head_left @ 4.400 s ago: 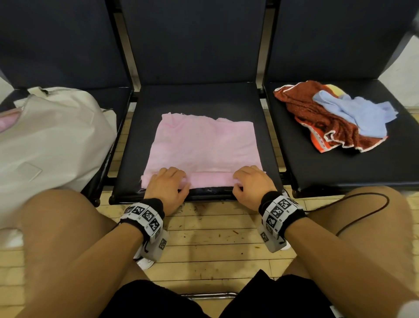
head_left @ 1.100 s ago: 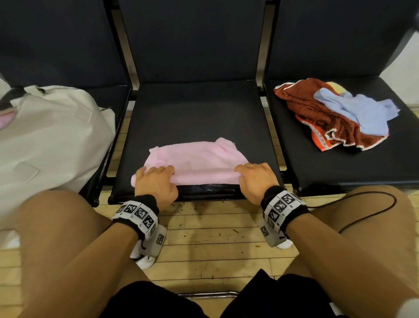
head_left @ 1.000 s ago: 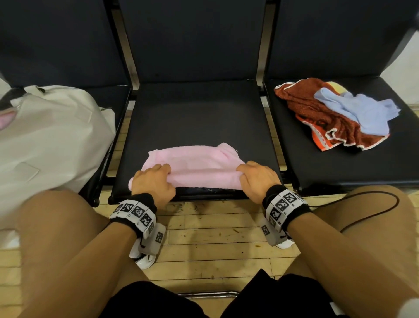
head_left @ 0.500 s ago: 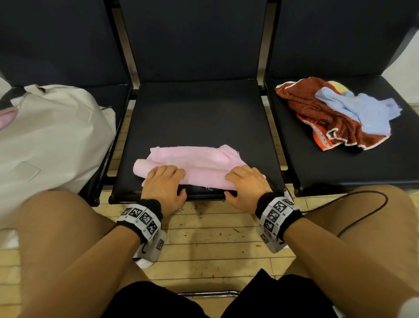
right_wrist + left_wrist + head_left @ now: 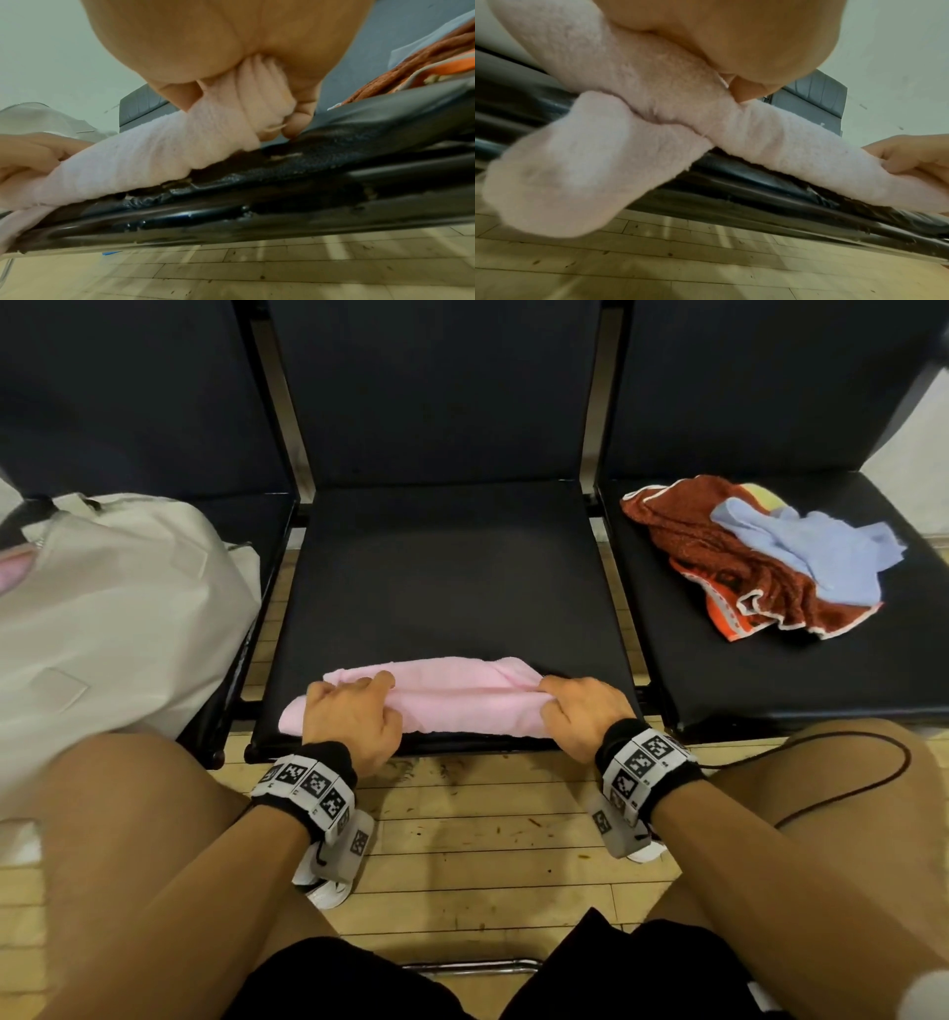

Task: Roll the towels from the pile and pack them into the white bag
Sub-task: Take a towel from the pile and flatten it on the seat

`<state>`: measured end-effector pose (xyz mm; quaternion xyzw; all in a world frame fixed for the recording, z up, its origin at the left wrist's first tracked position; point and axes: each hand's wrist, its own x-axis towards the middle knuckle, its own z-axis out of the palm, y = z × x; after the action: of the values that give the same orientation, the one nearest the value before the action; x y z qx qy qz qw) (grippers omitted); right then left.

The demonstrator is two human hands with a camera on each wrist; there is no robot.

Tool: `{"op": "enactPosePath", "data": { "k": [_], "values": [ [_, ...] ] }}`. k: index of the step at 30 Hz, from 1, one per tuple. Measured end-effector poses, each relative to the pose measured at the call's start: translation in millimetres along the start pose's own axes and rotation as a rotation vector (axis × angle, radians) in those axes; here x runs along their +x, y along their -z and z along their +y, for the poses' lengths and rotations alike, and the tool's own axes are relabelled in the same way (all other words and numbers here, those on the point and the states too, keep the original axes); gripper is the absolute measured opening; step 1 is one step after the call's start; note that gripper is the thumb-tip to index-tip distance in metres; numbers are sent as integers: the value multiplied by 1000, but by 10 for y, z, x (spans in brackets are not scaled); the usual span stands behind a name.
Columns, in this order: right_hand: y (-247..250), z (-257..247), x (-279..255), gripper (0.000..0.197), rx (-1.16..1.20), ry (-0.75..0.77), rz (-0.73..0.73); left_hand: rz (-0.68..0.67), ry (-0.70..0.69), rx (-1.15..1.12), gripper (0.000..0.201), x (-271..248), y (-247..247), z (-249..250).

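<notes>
Both grips, left hand [image 5: 354,719] & right hand [image 5: 583,713], pinch rolled pink towel [image 5: 462,693] on seat [image 5: 441,567].

Black seats [image 5: 441,567] over wooden floor [image 5: 477,860]

Looks like a waiting area or hall: a row of linked black padded seats [image 5: 447,577] on a shared metal frame [image 5: 231,219], scuffed wooden plank floor [image 5: 472,860], plain pale wall [image 5: 898,50].
</notes>
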<state>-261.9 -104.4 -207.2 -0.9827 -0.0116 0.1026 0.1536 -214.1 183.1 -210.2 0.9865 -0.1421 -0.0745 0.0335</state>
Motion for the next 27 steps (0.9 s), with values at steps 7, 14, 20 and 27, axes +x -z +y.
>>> {"op": "enactPosePath", "data": {
  "k": [7,14,20,27],
  "values": [
    [-97,11,76,29,-38,2,182,110,-58,-34,39,5,-42,29],
    [-269,-96,48,29,-140,186,170,127,-120,-32,28,12,-93,44],
    [-285,-49,74,39,-140,117,134,37,-74,62,54,3,-119,-31],
    [86,-53,69,11,-35,18,60,3,-43,54,17,4,167,-75]
  ]
}}
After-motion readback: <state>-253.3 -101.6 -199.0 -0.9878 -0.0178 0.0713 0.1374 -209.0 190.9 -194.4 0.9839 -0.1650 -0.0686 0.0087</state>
